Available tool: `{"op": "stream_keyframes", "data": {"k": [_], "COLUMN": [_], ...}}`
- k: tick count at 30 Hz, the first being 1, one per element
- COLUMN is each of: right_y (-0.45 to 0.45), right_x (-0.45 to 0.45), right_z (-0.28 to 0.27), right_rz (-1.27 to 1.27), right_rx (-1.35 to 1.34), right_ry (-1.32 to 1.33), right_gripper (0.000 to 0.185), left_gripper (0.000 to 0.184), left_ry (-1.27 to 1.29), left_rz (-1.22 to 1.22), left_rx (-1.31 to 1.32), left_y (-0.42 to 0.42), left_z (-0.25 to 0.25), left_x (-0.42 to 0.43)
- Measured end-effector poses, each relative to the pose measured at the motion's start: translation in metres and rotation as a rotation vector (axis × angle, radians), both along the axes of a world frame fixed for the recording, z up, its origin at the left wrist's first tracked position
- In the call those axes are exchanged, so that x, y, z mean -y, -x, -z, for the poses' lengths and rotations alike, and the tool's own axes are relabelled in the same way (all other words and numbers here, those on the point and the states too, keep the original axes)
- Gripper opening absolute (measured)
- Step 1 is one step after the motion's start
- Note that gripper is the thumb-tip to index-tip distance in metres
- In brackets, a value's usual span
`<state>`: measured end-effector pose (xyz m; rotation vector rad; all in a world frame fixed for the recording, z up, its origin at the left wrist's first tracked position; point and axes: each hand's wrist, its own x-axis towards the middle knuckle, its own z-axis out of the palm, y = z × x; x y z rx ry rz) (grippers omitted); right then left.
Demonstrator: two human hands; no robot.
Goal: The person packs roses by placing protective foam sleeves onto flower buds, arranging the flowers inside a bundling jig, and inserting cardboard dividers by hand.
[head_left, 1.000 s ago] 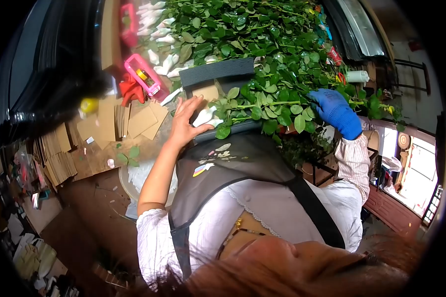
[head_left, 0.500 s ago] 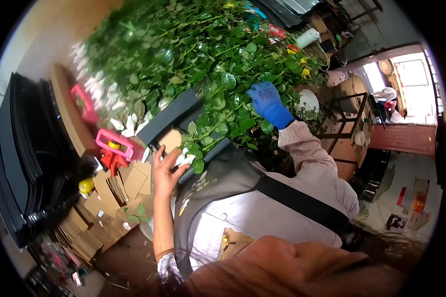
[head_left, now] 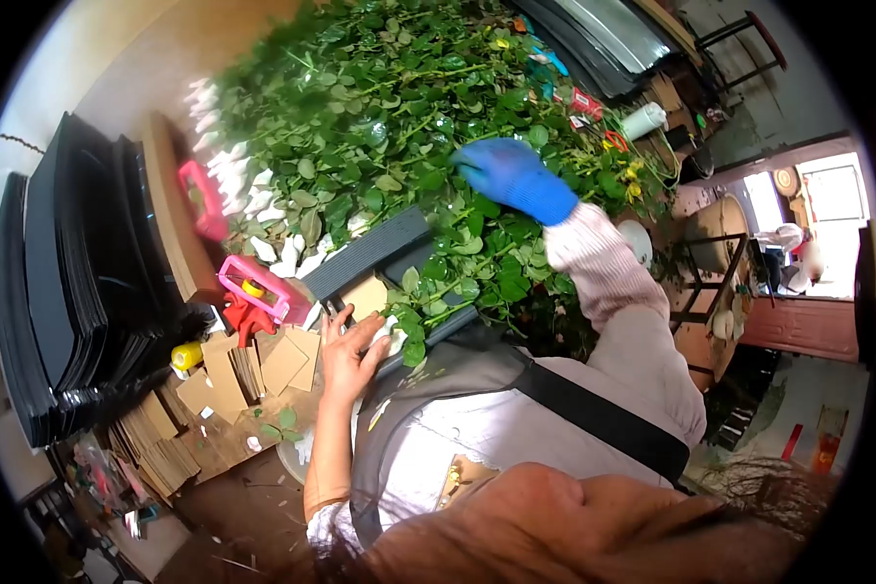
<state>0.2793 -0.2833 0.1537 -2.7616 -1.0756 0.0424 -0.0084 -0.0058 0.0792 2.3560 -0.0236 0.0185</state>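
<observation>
My bare left hand (head_left: 348, 358) lies at the near end of a dark grey corrugated box (head_left: 372, 255), fingers apart. Its fingertips touch the brown card inside and the white-covered heads (head_left: 391, 334) of a leafy bunch of stems. That bunch (head_left: 467, 268) lies lengthwise in the box, heads toward my left hand. My right hand (head_left: 511, 177), in a blue glove, is over the big pile of leafy flower stems (head_left: 360, 117). The glove is smeared by motion and its fingertips are partly hidden, so its grip is unclear.
White-covered flower heads (head_left: 229, 175) line the pile's left edge. A pink tape dispenser (head_left: 253, 289), a red tool (head_left: 248, 319), yellow tape (head_left: 186, 355) and brown card pieces (head_left: 284, 365) lie at left. Black folded sheets (head_left: 63, 292) stand behind. Orange-handled scissors (head_left: 615, 141) lie at right.
My gloved right hand has moved left and slightly up across the leaves, away from the box. My left hand stays by the white heads, its fingers lying flatter. The view has shifted.
</observation>
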Motion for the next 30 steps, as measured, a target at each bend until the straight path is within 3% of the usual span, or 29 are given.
{"op": "stream_keyframes", "data": {"k": [1, 3, 5, 6, 9, 12, 13, 14, 17, 20, 22, 23, 26, 27, 29, 30], "right_y": [-0.018, -0.054, -0.082, -0.085, -0.102, -0.08, -0.069, -0.064, -0.071, -0.043, -0.012, 0.005, 0.016, 0.02, 0.028, 0.032], "right_x": [-0.024, -0.066, -0.084, -0.094, -0.107, -0.091, -0.076, -0.059, -0.029, -0.004, 0.007, 0.013, 0.043, 0.051, 0.067, 0.074], "right_z": [0.019, 0.072, 0.15, 0.151, 0.133, 0.046, 0.021, 0.005, 0.009, -0.034, -0.072, -0.08, -0.058, -0.049, -0.027, -0.016], "right_rz": [-0.017, 0.046, 0.053, 0.057, 0.071, 0.139, 0.05, -0.042, -0.023, -0.155, -0.217, -0.156, -0.326, -0.324, -0.318, -0.271], "right_rx": [-0.063, -0.066, 0.104, 0.192, -0.114, -0.012, 0.188, 0.389, 0.237, 0.465, 0.589, 0.488, 0.196, 0.077, -0.16, -0.139], "right_ry": [-0.049, 0.268, 0.34, 0.377, 0.505, 0.285, 0.206, 0.124, 0.252, -0.101, -0.191, -0.203, -0.381, -0.311, -0.167, -0.117], "right_gripper": [0.025, 0.023, 0.022, 0.021, 0.021, 0.026, 0.031, 0.036, 0.044, 0.05, 0.042, 0.033, 0.029, 0.028, 0.025, 0.025], "left_gripper": [0.029, 0.021, 0.017, 0.016, 0.014, 0.013, 0.012, 0.012, 0.012, 0.014, 0.013, 0.018, 0.028, 0.04, 0.047, 0.048], "left_ry": [-0.011, -0.078, -0.085, -0.071, 0.077, 0.164, 0.188, 0.22, 0.286, 0.331, 0.358, 0.378, 0.366, 0.499, 0.61, 0.706], "left_rz": [-0.013, -0.033, -0.064, -0.069, -0.098, -0.092, -0.087, -0.081, -0.082, -0.09, -0.104, -0.108, -0.15, -0.252, -0.24, -0.293], "left_rx": [0.003, 0.119, 0.194, 0.208, 0.115, 0.098, 0.083, 0.085, 0.044, -0.069, -0.109, -0.132, -0.106, -0.289, -0.213, -0.228], "left_y": [0.0, -0.002, -0.005, -0.006, -0.006, -0.008, -0.009, -0.009, -0.01, -0.011, -0.01, -0.009, -0.003, -0.004, -0.004, -0.009], "left_z": [0.002, 0.005, 0.002, 0.001, -0.001, 0.007, 0.006, 0.012, 0.011, 0.008, 0.009, 0.015, 0.032, 0.027, 0.04, 0.017], "left_x": [0.001, 0.005, 0.011, 0.012, 0.012, 0.008, 0.007, 0.005, 0.003, 0.0, -0.002, -0.003, -0.007, -0.007, -0.009, -0.005]}}
